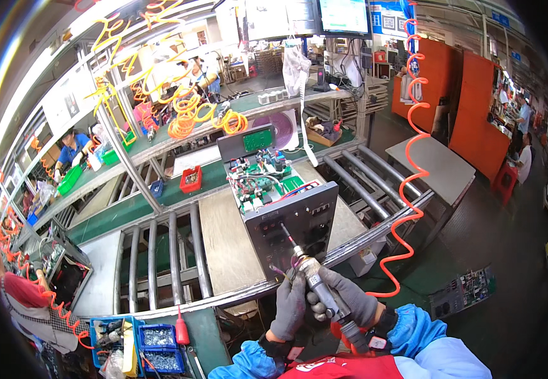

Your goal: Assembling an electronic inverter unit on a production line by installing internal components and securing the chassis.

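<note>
My gloved right hand (353, 295) is wrapped round an air screwdriver (326, 292) with a silver body. Its long bit points up and away, and the tip reaches the dark front panel (293, 227) of an electronics unit; whether it sits in a screw is too small to tell. My gloved left hand (288, 307) is closed beside the driver's nose, with a small purplish thing (278, 270) at its fingertips that I cannot make out. Behind the panel, the unit's green circuit boards and wires (264, 180) lie exposed, with a smaller green board (258, 140) standing upright.
The unit rests on a board (226, 240) over the roller conveyor (173, 256). An orange coiled hose (407, 237) hangs at right. Blue bins of screws (160, 338) and a red-handled tool (182, 327) lie at lower left. Behind is a red bin (190, 179). Co-workers (30, 287) stand at left.
</note>
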Tool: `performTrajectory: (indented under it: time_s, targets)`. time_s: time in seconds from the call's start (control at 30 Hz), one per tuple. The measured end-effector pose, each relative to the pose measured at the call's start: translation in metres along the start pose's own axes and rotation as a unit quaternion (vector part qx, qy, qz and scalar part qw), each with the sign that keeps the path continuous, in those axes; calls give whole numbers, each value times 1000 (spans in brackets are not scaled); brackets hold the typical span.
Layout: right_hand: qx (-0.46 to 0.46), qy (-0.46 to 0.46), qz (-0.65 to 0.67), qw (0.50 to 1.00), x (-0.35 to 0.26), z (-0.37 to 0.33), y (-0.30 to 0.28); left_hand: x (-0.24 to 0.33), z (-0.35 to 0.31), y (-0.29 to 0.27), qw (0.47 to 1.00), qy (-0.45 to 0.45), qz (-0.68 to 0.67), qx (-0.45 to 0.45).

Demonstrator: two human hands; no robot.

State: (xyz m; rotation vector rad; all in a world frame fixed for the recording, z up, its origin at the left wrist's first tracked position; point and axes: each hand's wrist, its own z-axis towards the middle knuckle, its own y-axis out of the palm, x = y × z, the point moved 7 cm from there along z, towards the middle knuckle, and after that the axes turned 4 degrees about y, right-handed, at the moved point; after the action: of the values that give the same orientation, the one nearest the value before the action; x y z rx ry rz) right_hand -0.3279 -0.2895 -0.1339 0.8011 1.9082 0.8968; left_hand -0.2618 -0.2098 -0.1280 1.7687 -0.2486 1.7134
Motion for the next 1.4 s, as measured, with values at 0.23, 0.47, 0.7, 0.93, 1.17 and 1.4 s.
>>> performTrajectory:
  time_s: [0.23, 0.47, 0.7, 0.93, 1.17, 1.4]
  targets:
    - [12, 19, -94, 995, 3, -1, -4, -15, -7, -2, 998, 11, -43, 42]
    - [51, -33, -243, 968, -2, -24, 3, 8, 26, -44, 988, 8, 8, 152]
    - [20, 52, -284, 957, 21, -42, -3, 25, 60, -82, 993, 36, -35, 111]
    - [46, -38, -279, 958, -1, -18, 5, 7, 35, -82, 988, -20, -71, 139]
    - [56, -60, -281, 956, -14, -5, 7, -11, 1, -48, 988, -70, -65, 122]
    - [68, -56, -289, 953, -6, -2, 5, -8, -12, -19, 988, -103, -99, 55]
